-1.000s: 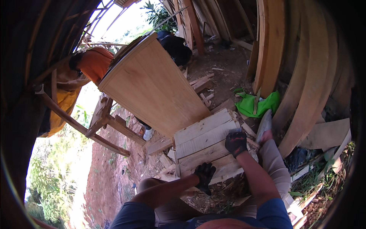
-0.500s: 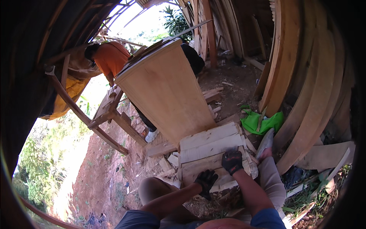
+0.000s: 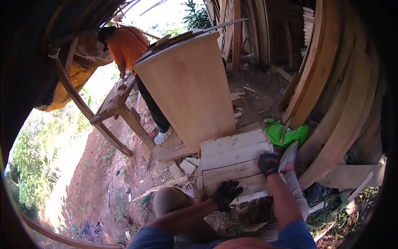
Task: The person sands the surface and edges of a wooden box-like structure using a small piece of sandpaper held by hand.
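A low stack or panel of pale wooden planks lies in front of my knees, its boards running side to side. My left hand, in a black glove, lies with fingers stretched out over the near-left part of the planks. At their right edge, my right hand, gloved in black with red marks, is closed. Whatever it grips, if anything, is hidden under the glove. Just beyond the planks stands a tall wooden cabinet-like piece with a smooth light face, and loose flat pieces lie on its top.
A person in an orange shirt bends over a rough wooden bench at the left. Long curved boards lean along the right side. A bright green bag lies by my right foot. Wood scraps litter the earth slope.
My right hand has moved right, from the middle of the planks to their right edge. My left hand stays near the front edge. The view has shifted slightly.
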`<action>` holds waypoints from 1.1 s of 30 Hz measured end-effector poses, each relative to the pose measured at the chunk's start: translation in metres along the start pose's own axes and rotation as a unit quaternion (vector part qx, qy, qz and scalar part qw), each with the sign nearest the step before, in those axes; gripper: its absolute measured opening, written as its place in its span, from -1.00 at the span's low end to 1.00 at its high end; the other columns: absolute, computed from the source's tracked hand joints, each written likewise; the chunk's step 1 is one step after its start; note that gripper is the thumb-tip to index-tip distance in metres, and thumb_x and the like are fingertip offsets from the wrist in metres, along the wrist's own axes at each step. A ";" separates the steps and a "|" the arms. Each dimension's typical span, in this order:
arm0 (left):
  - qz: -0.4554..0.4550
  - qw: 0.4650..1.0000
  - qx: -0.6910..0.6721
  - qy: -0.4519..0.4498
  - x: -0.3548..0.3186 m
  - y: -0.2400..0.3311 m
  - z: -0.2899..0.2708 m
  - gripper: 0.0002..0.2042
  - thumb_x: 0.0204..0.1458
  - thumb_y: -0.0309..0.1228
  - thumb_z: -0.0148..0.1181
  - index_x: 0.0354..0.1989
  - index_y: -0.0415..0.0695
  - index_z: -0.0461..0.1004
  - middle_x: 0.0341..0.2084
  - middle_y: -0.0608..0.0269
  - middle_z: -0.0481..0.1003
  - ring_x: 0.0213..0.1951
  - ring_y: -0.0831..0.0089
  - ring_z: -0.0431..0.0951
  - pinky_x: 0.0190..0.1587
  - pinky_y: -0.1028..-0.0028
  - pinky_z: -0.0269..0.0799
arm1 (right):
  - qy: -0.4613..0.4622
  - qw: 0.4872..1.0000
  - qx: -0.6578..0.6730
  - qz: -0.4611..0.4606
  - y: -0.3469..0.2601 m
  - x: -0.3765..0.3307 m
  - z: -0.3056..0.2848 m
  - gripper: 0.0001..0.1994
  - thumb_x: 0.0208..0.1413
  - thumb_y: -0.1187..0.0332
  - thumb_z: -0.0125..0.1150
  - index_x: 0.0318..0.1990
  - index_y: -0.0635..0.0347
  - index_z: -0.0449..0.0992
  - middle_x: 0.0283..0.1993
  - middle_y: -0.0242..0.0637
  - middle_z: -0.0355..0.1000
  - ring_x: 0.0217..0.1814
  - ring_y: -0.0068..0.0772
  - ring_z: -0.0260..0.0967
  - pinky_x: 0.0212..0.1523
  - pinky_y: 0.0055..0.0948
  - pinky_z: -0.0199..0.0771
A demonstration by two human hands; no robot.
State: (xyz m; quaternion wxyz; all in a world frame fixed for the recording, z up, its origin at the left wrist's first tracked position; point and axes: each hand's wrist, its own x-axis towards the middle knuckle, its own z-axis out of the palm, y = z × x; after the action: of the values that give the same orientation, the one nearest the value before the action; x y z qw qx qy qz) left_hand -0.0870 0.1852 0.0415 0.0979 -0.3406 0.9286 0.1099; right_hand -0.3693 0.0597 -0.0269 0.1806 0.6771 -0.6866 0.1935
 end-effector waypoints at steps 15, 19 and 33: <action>0.010 0.982 -0.089 0.166 0.035 -0.002 0.027 -0.11 0.16 -0.13 0.21 0.65 -0.06 -0.02 0.62 -0.15 -0.04 0.63 -0.17 -0.09 0.61 -0.20 -0.26 | -0.097 0.994 -0.034 -0.028 -0.034 -0.002 -0.031 -0.61 0.35 0.09 0.09 -0.45 0.06 0.65 -0.46 -0.09 0.63 -0.41 0.04 0.62 -0.35 0.06 0.58; 0.007 0.978 -0.093 0.185 0.033 -0.003 0.042 -0.18 0.21 -0.22 0.13 0.65 -0.10 -0.02 0.63 -0.14 -0.08 0.65 -0.11 -0.12 0.63 -0.14 -0.26 | -0.082 0.991 -0.047 -0.091 -0.033 0.005 -0.037 -0.60 0.37 0.10 0.08 -0.45 0.07 0.65 -0.46 -0.08 0.62 -0.41 0.03 0.62 -0.34 0.09 0.59; 0.130 0.960 -0.142 0.202 0.037 -0.009 -0.005 -0.65 0.12 -0.31 0.16 0.07 -0.13 0.55 0.03 0.07 0.54 0.12 0.08 0.51 0.32 0.06 0.36 | -0.087 0.995 -0.050 -0.025 -0.026 0.019 -0.028 -0.62 0.37 0.09 0.10 -0.38 0.14 0.63 -0.41 0.02 0.61 -0.37 0.16 0.60 -0.27 0.13 0.60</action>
State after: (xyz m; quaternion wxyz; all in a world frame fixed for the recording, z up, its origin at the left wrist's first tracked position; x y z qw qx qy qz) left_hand -0.1091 0.1541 0.0355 -0.1567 -0.2424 0.9401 0.1814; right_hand -0.3442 0.0577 0.0070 0.1583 0.6985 -0.6915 0.0944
